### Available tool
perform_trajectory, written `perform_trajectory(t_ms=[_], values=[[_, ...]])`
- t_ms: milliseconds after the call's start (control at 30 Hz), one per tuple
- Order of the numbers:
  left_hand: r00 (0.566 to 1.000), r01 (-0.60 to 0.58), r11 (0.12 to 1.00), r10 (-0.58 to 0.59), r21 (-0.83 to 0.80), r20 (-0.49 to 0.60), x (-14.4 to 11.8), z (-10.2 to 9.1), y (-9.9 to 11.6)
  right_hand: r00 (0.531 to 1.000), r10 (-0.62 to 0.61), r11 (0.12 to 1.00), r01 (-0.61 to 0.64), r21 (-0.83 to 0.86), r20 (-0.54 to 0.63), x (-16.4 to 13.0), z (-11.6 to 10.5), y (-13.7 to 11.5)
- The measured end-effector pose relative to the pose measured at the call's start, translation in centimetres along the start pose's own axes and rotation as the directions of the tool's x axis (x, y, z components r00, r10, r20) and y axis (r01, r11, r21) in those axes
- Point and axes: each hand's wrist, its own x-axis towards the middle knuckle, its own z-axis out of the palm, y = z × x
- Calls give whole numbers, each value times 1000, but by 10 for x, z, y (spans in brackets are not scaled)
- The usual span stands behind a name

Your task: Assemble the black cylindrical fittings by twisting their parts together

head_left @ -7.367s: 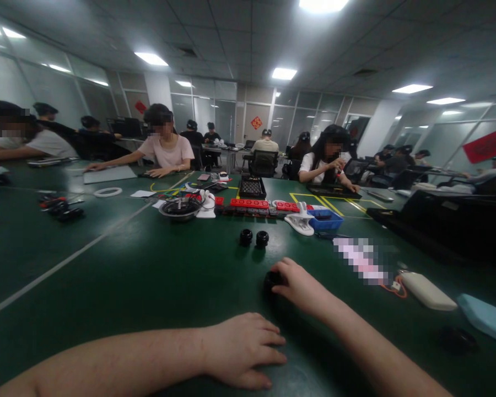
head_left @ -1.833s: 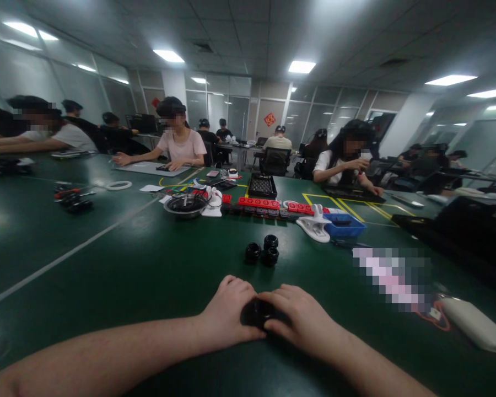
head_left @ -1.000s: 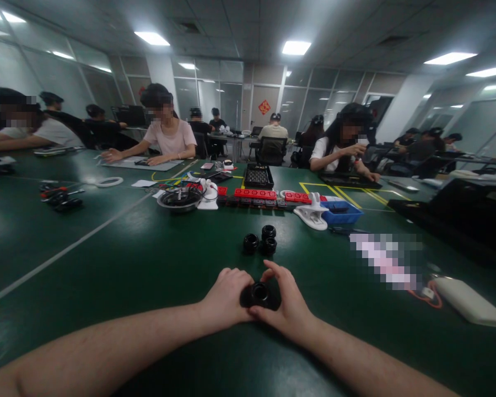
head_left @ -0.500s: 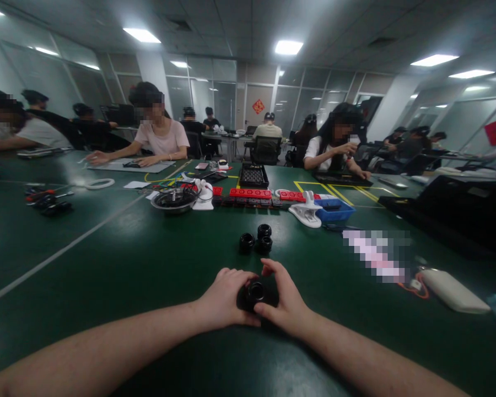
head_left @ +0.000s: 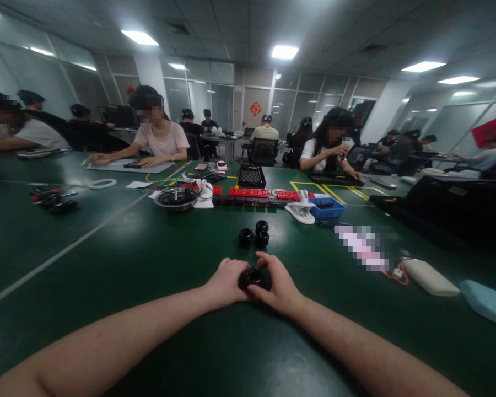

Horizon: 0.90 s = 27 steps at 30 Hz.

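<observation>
Hands meet near the bench's near edge: our left hand (head_left: 225,282) and right hand (head_left: 279,284) both close their fingers on a small black ring-shaped part (head_left: 252,277), the left fingers (head_left: 231,269) curled against its left side and the right fingers (head_left: 268,263) wrapped over its right side and top, so we grip it between us just above or on the green bench (head_left: 149,259); whether it touches the surface we cannot tell. Its open centre faces up toward the camera. Just beyond it, farther from the near edge, a cluster of three similar black parts (head_left: 255,236) sits touching one another. Toward the far edge lie a metal bowl (head_left: 176,199), a row of red blocks (head_left: 248,192), a white clip (head_left: 300,209) and a blue tray (head_left: 327,209). Near the right edge rests a white oblong case (head_left: 430,277). Other people sit working along the far edge.
</observation>
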Motion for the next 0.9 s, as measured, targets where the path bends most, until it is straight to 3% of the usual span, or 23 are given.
perform_trajectory(t_ms=[167,633,900], values=[[999,7,999,-6,36,-33,2,3,-2,991,-134,991,134,26,0,0,0,0],[1000,-18,999,19,35,-25,1,2,-2,994,-42,999,39,-29,-106,6,2,4],[999,-33,999,33,-11,-3,-5,-1,-3,999,-30,997,26,-68,-46,2,1,-2]])
